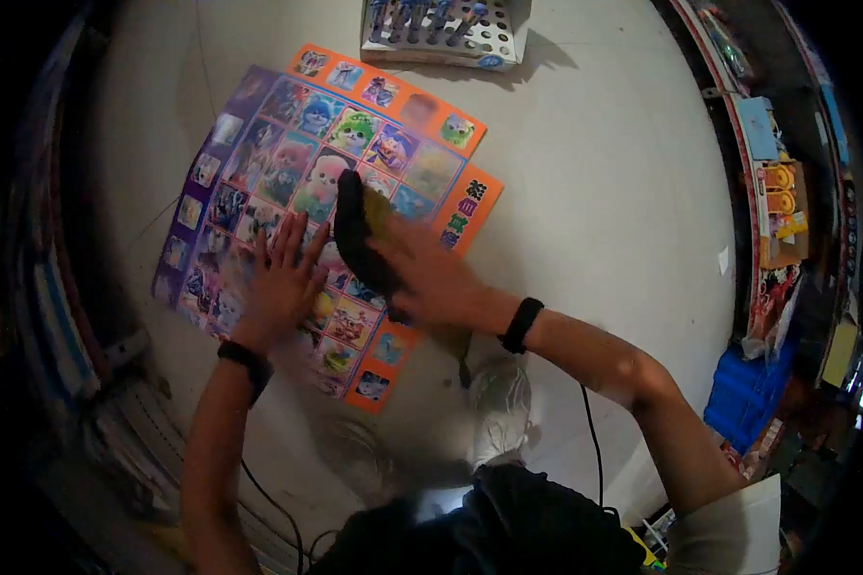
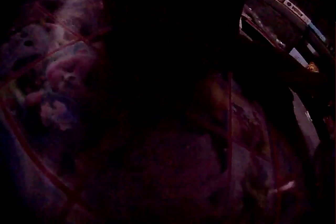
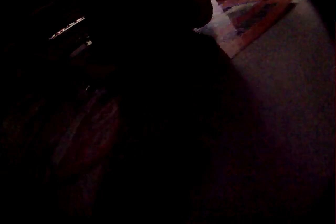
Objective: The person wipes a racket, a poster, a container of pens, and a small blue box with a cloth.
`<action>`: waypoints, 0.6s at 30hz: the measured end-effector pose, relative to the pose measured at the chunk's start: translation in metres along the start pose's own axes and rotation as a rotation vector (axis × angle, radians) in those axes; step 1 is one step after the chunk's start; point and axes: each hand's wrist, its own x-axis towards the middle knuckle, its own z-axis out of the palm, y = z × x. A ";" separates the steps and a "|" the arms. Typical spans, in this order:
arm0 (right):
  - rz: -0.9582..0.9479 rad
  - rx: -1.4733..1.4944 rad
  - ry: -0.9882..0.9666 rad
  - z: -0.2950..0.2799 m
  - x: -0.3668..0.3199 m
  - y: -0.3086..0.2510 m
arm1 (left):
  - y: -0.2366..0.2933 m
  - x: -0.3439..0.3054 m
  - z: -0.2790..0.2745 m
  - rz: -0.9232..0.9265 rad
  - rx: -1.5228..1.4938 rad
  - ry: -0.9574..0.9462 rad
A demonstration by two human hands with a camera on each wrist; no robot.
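A colourful printed sheet (image 1: 355,134) with cartoon-animal squares and an orange and purple border lies flat on the pale floor. My left hand (image 1: 283,287) rests on its left part, fingers spread. The right hand (image 1: 436,278) grips a dark, soft-looking cloth (image 1: 355,225) with an olive-yellow side, on the lower right of the sheet; the hand is slightly blurred and covers part of the cloth. Both wrist views are very dark. Printed squares of the sheet (image 2: 68,77) show in the left one, and its orange border (image 3: 262,24) in the right one.
A white box (image 1: 494,59) with rows of holes and several blue-topped sticks stands beyond the sheet. Shelves with packaged goods (image 1: 781,220) and a blue bin (image 1: 743,388) line the right. More stacked goods (image 1: 62,316) stand at left. A black cable (image 1: 593,436) hangs near my legs.
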 end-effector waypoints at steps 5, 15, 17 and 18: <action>0.059 -0.019 0.120 -0.007 0.052 0.016 | 0.002 0.002 -0.003 0.000 -0.035 0.013; 0.097 -0.189 0.232 0.018 0.080 -0.003 | -0.002 -0.002 0.003 0.007 -0.139 0.065; 0.071 -0.178 0.200 0.022 0.065 -0.006 | 0.001 -0.003 -0.002 -0.002 -0.149 0.038; 0.089 -0.184 0.115 0.024 0.053 -0.012 | 0.000 -0.005 -0.002 0.018 -0.155 0.066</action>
